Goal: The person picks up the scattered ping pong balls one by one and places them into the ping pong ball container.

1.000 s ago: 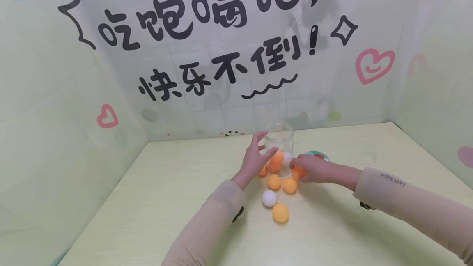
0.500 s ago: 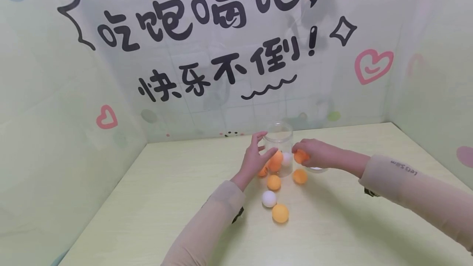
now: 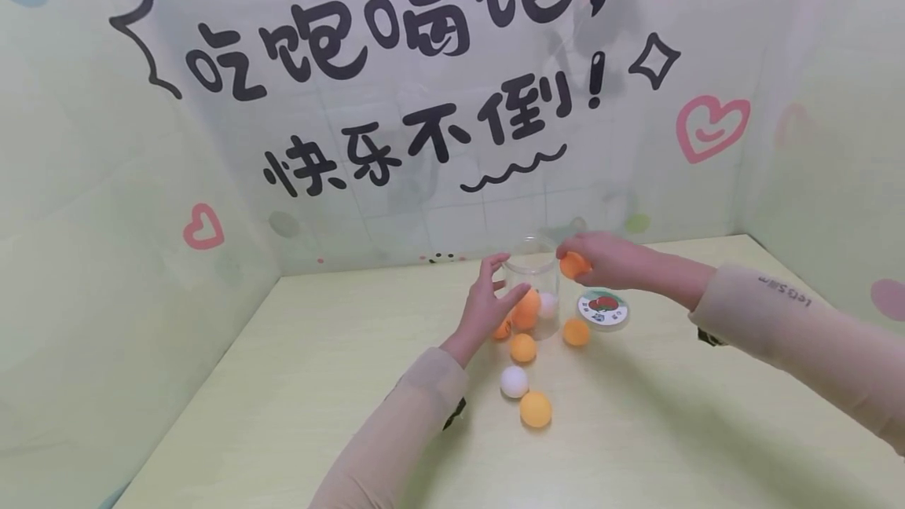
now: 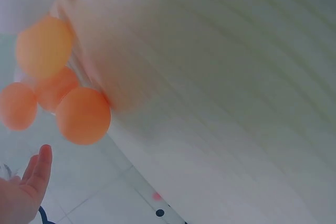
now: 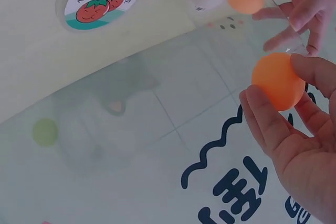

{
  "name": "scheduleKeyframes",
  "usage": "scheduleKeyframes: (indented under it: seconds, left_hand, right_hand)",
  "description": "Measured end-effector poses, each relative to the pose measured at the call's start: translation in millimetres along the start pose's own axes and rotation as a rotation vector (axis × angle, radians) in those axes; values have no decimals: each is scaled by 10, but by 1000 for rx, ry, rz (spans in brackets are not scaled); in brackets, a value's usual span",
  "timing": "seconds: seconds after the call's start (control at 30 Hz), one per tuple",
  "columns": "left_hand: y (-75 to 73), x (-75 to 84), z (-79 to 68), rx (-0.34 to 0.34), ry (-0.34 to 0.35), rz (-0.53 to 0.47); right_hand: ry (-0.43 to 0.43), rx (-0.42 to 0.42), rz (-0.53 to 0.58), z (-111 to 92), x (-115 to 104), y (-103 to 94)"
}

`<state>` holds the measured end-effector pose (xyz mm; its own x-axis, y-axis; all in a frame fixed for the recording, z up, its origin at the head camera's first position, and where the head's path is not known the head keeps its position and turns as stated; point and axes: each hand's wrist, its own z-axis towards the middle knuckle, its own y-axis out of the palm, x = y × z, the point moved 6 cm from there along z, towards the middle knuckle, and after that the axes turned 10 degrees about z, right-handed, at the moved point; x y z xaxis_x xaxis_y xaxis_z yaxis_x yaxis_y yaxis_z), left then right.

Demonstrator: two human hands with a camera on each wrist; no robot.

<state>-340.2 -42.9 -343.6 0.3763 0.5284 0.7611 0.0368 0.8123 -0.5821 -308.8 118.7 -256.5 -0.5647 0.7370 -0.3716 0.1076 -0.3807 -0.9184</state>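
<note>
The right hand (image 3: 601, 258) pinches a smooth orange plastic ball (image 3: 574, 264) between curled fingertips, just above the rim of the clear cylindrical plastic jar (image 3: 535, 297). The left hand (image 3: 488, 301) rests spread against the jar's side. Matte orange and white balls lie loose on the pale wood-grain desk (image 3: 297, 383), near a round printed lid (image 3: 603, 309)

The back wall (image 3: 438, 179) reads "吃饱喝饱, 快乐不倒!"; the right sleeve (image 3: 785, 293) carries small unreadable lettering.
</note>
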Motion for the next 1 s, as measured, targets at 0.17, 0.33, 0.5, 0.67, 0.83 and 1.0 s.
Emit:
scheduleKeyframes:
  seconds: [0.17,0.33,0.5,0.67,0.83,1.0]
  left_hand:
    - [7,-11,5,1,-3,-4]
    - [10,-27,10,0,-8,-14]
    - [10,-26,14,1,-10,-18]
    - [10,-31,15,6,0,-16]
    - [7,-33,14,8,9,-17]
    - [6,-32,12,9,7,-16]
  right_hand:
    - [-23,41,-19,52,-63,-94]
    - [-8,62,6,111,-103,-144]
    - [-23,83,10,156,-156,-187]
    - [-12,87,17,190,-191,-202]
    - [10,81,22,223,-197,-197]
    - [-18,98,11,227,-194,-216]
